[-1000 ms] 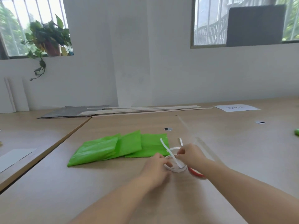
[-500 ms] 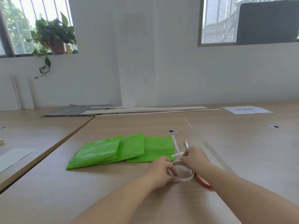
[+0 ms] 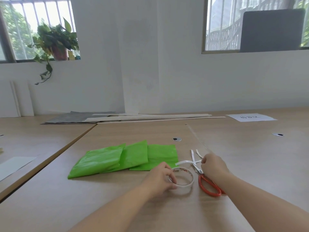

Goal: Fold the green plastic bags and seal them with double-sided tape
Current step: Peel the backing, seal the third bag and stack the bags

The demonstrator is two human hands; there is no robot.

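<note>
Green plastic bags (image 3: 123,160) lie folded and overlapping on the bench (image 3: 100,208). Their long axis runs left to right, just beyond and to the left of both hands, so the left is the nearer. The left grip (image 3: 158,179) curls round the tape roll (image 3: 181,187), holding it against the bench. The right grip (image 3: 214,166) pinches one end of a white tape strip (image 3: 187,162). Red-handled scissors (image 3: 208,183) lie between the roll and the right wrist.

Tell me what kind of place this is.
Likely an office or workroom set up for light packing: wooden desks pushed together with cable grommets, a labelled paper sheet, and green plastic bags beside a tape roll and scissors.
</note>
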